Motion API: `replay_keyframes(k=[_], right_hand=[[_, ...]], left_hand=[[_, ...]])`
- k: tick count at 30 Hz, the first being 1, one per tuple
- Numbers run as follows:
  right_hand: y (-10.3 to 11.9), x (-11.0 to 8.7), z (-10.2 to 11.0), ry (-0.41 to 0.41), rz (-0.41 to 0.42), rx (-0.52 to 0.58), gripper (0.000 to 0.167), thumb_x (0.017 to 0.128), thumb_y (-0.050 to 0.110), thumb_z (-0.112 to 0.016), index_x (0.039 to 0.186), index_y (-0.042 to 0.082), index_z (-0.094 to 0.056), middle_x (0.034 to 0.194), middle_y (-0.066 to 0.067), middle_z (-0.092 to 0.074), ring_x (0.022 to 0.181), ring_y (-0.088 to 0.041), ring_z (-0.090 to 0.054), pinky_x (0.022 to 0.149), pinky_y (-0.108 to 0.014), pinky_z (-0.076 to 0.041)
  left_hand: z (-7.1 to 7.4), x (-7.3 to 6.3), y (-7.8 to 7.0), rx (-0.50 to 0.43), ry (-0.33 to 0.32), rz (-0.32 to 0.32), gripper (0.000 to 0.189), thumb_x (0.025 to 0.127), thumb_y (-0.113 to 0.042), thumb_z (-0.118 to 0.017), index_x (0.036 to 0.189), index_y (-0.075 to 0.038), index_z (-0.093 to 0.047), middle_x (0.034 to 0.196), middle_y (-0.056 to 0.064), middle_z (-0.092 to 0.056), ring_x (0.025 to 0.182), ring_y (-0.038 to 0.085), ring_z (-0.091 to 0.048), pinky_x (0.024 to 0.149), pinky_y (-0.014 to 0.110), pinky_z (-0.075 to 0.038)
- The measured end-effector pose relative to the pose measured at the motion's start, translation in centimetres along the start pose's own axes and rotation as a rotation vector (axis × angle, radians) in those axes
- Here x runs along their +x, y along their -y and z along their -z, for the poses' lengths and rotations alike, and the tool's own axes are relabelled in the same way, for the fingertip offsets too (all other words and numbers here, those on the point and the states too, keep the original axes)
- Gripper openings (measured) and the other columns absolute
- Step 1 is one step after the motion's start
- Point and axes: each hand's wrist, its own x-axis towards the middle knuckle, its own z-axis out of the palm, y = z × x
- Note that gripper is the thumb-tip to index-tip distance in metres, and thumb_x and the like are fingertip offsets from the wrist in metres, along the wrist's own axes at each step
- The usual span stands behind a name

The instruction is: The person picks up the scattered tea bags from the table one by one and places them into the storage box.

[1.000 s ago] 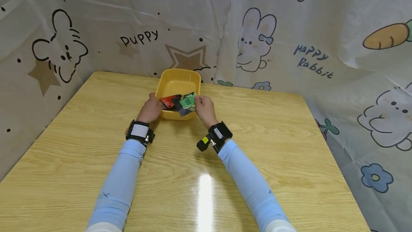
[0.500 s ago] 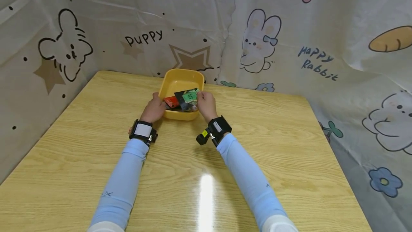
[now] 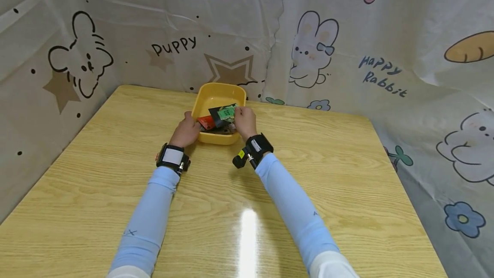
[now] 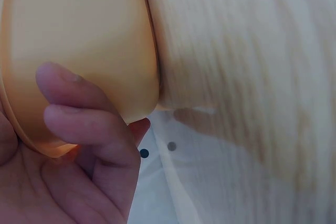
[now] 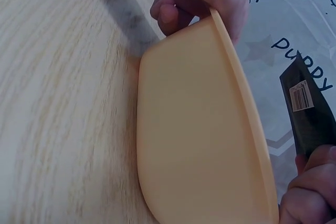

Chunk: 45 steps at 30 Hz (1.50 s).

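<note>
A yellow plastic tub (image 3: 218, 139) stands near the back of the table. My left hand (image 3: 185, 131) grips its left side, with fingers curled against the outer wall in the left wrist view. My right hand (image 3: 245, 122) pinches the right end of a flat black packet with a green label (image 3: 225, 113), held over the tub. On the packet's other side, a barcode (image 5: 301, 96) shows in the right wrist view. A red packet (image 3: 206, 122) lies inside the tub at the left, among dark packets (image 3: 221, 131) that partly cover one another.
The wooden table (image 3: 308, 183) carries a bright light reflection at the front. Behind it hangs a printed cloth (image 3: 266, 20) with cartoon animals, and the tub sits close to this cloth. Each wrist wears a black strap with a camera (image 3: 240, 159).
The black packet has turned and risen in my right hand, uncovering more dark packets beneath. My left hand stays on the tub. The head view has shifted a little.
</note>
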Motion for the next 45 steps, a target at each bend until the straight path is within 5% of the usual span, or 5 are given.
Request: replay_keyframes(k=[24,32,38,41,45], right_hand=[[0.4,1.7,-0.1,0.049,-0.116,-0.183,0.047,0.105,0.016,-0.04,0.058,0.01,-0.04,0.052,0.0,-0.033,0.043,-0.013,-0.036,0.046,-0.025,-0.032],[0.6,1.4,0.5,0.095,-0.165,-0.21,0.045,0.103,0.02,-0.048,0.059,0.008,-0.049,0.055,-0.002,-0.049,0.046,-0.014,-0.047,0.045,-0.025,-0.036],[0.5,1.4,0.9,0.11,-0.088,-0.432,0.051,0.099,0.031,-0.055,0.053,0.009,-0.053,0.046,0.001,-0.044,0.038,-0.011,-0.039,0.04,-0.024,-0.027],[0.4,1.4,1.6,0.067,-0.051,-0.49,0.048,0.098,0.035,-0.055,0.059,0.008,-0.058,0.05,0.001,-0.046,0.042,-0.011,-0.041,0.041,-0.024,-0.028],[-0.4,0.4,3.7,-0.019,-0.034,-0.417,0.036,0.097,0.036,-0.057,0.083,0.005,-0.069,0.067,-0.002,-0.057,0.054,-0.013,-0.048,0.047,-0.023,-0.034]], left_hand=[[-0.2,0.2,-0.4,0.021,-0.001,-0.011,0.05,0.1,-0.015,-0.035,0.139,0.013,-0.022,0.097,0.023,-0.051,0.079,0.033,-0.052,0.063,0.037,-0.04],[-0.6,0.3,-0.5,0.024,0.02,-0.021,0.05,0.101,-0.016,-0.035,0.139,0.013,-0.022,0.096,0.022,-0.051,0.078,0.032,-0.052,0.062,0.036,-0.04],[-0.5,0.7,-0.6,0.025,0.033,-0.023,0.05,0.101,-0.015,-0.034,0.139,0.013,-0.02,0.096,0.022,-0.052,0.078,0.033,-0.053,0.063,0.038,-0.041],[-0.4,1.0,-0.6,0.024,0.031,-0.031,0.052,0.102,-0.017,-0.033,0.141,0.013,-0.017,0.101,0.025,-0.052,0.083,0.035,-0.053,0.068,0.041,-0.042],[-0.7,0.9,-0.3,0.009,0.047,-0.03,0.053,0.103,-0.02,-0.032,0.142,0.013,-0.017,0.101,0.024,-0.051,0.083,0.034,-0.053,0.069,0.042,-0.043]])
